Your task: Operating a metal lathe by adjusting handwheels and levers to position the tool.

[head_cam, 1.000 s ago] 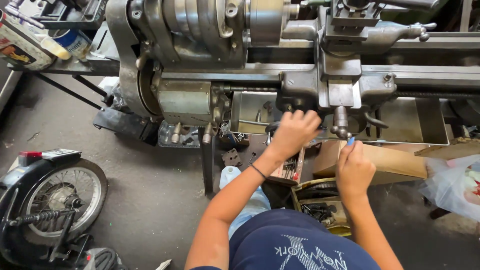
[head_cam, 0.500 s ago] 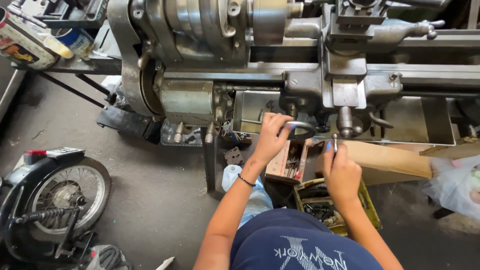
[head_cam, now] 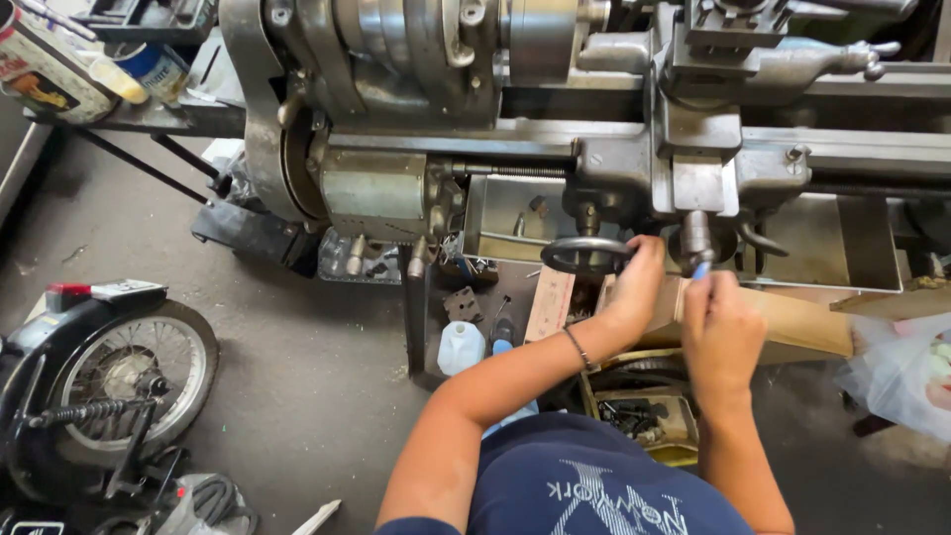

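Gripping the black handwheel (head_cam: 588, 256) on the lathe (head_cam: 515, 149), your left hand (head_cam: 634, 287) holds its rim; your right hand (head_cam: 720, 332) closes on a blue-tipped handle (head_cam: 700, 269).

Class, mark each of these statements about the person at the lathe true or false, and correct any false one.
1. The left hand grips the black handwheel. True.
2. The right hand rests on the floor. False: it is raised at a small blue-tipped handle on the lathe.
3. A motorcycle wheel is at lower left. True.
4. The white plastic jug sits on top of the lathe. False: it stands below it.
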